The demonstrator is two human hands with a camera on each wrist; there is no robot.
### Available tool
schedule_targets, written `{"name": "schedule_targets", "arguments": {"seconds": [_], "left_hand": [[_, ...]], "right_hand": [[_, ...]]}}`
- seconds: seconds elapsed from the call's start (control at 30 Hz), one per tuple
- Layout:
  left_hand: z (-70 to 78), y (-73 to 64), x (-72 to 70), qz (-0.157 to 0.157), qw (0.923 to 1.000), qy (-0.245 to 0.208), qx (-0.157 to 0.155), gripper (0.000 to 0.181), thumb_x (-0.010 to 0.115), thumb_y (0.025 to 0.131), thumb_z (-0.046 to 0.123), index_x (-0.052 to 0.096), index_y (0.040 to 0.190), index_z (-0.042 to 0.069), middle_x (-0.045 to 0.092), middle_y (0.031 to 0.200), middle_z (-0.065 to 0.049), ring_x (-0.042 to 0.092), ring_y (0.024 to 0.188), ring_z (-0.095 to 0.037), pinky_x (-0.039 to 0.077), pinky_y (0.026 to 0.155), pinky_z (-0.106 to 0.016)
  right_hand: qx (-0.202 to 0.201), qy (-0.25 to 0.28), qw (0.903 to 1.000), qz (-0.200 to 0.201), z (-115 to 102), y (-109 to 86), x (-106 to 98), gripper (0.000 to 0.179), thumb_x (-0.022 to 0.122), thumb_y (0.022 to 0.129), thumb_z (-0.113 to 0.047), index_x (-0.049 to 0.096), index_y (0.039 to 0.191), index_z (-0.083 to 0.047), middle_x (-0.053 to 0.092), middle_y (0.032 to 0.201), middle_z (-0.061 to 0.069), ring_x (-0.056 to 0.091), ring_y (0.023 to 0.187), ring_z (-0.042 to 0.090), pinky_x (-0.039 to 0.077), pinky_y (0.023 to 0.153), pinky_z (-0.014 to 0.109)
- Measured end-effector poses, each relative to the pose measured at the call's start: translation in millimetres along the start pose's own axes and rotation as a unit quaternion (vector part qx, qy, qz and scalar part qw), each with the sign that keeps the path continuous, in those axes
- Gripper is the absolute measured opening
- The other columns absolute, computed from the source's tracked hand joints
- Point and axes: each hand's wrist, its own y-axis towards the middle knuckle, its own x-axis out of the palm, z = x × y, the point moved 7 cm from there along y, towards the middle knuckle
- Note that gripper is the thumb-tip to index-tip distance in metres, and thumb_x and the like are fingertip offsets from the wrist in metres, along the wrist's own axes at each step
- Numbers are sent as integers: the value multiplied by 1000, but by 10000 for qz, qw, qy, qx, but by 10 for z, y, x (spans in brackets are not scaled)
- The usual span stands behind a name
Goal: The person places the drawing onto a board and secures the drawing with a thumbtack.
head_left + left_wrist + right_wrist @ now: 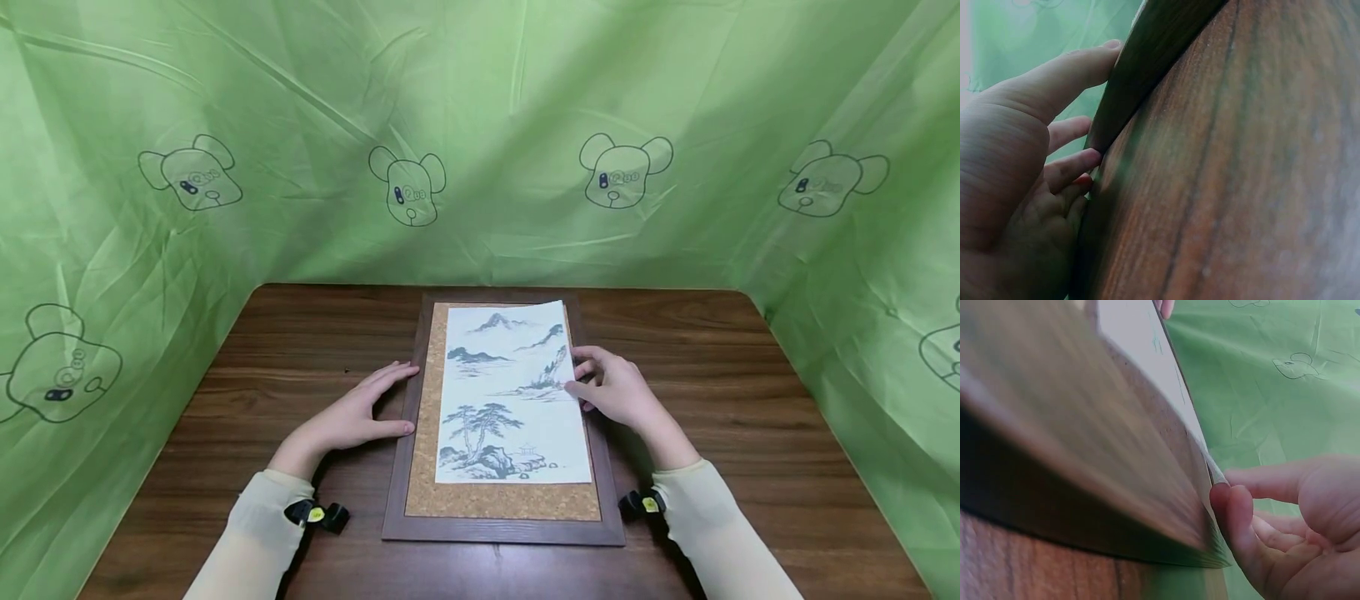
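A white sheet with an ink landscape painting (517,433) lies over a cork board (502,502) in a dark wooden frame (502,531). My right hand (611,387) pinches the sheet's right edge between thumb and fingers; in the right wrist view that edge (1213,467) is bent up slightly off the cork. At the frame's left side, my left hand (356,417) is spread, thumb and fingertips resting against the outer edge. The left wrist view shows its thumb (1085,65) on the frame's side wall (1147,69), the other fingers farther along.
The framed board lies on a dark wood-grain table (690,350). Green fabric (495,100) printed with bear-head outlines stands behind the table and along both sides. A small black wrist camera (333,518) sits at the left cuff, another camera (633,506) at the right.
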Motion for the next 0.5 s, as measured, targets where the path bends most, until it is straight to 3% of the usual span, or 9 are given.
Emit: {"name": "schedule_targets", "arguments": {"seconds": [0.13, 0.33, 0.5], "left_hand": [[7, 0, 1, -15, 10000, -12, -27, 93, 85, 95, 51, 37, 172, 27, 27, 179, -9, 20, 166, -39, 27, 124, -72], [11, -2, 3, -30, 10000, -54, -12, 94, 85, 96, 50, 37, 172, 25, 26, 179, -9, 18, 166, -39, 26, 125, -72], [17, 4, 11, -21, 10000, -64, -6, 94, 85, 96, 49, 37, 172, 24, 27, 179, -10, 18, 166, -41, 27, 124, -73]], "right_hand": [[-73, 7, 10000, -64, -11, -5, 32, 54, 80, 100, -8, 61, 150, -1, 71, 108, 13, 74, 71, 19, 62, 64, 34], [-181, -42, 9998, -112, -18, -12, 34, 57, 80, 97, -3, 59, 150, 1, 71, 105, 14, 75, 69, 18, 62, 63, 34], [-178, -35, 9995, -274, 8, -9, 8, 57, 81, 98, -8, 60, 151, 0, 71, 105, 13, 74, 69, 18, 63, 64, 35]]}}
